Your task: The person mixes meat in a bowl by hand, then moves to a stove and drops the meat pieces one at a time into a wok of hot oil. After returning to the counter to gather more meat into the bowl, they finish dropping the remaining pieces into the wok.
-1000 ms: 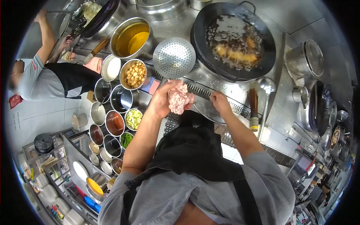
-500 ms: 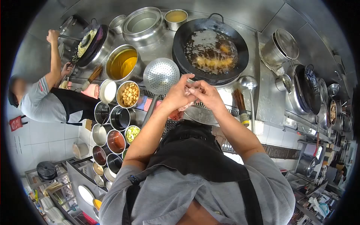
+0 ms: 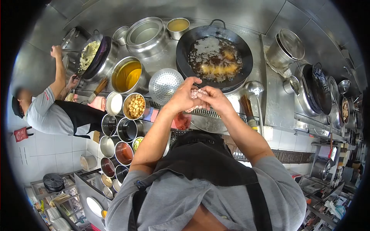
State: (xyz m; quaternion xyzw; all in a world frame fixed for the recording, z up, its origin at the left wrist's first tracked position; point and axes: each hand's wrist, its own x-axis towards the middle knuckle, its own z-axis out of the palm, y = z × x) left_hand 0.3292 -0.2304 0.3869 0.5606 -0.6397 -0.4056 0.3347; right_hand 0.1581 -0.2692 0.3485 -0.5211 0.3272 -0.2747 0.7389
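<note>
My left hand [image 3: 181,97] curls around a lump of pinkish-white, raw-looking meat [image 3: 197,93], fingers partly bent. From the other side my right hand [image 3: 216,99] pinches the same lump with thumb and fingers. Both are just in front of a black wok [image 3: 183,54] of bubbling dark oil, where golden pieces [image 3: 219,69] are frying. A perforated skimmer [image 3: 165,82] lies to the left, its handle partly hidden by my left arm. Right of my hands are a steel ladle [image 3: 254,87] and a bristle brush [image 3: 247,107].
Left stand a pot of yellow liquid [image 3: 120,81], a bowl of browned chunks [image 3: 135,106] and several sauce containers [image 3: 123,152]. A co-worker [image 3: 50,109] works at another wok [image 3: 101,63] at far left. More pots [image 3: 278,54] and pans [image 3: 320,86] occupy the right side.
The meat has come up between my hands and shows more fully there. The co-worker's raised hand has shifted down slightly. The whole view has moved a little.
</note>
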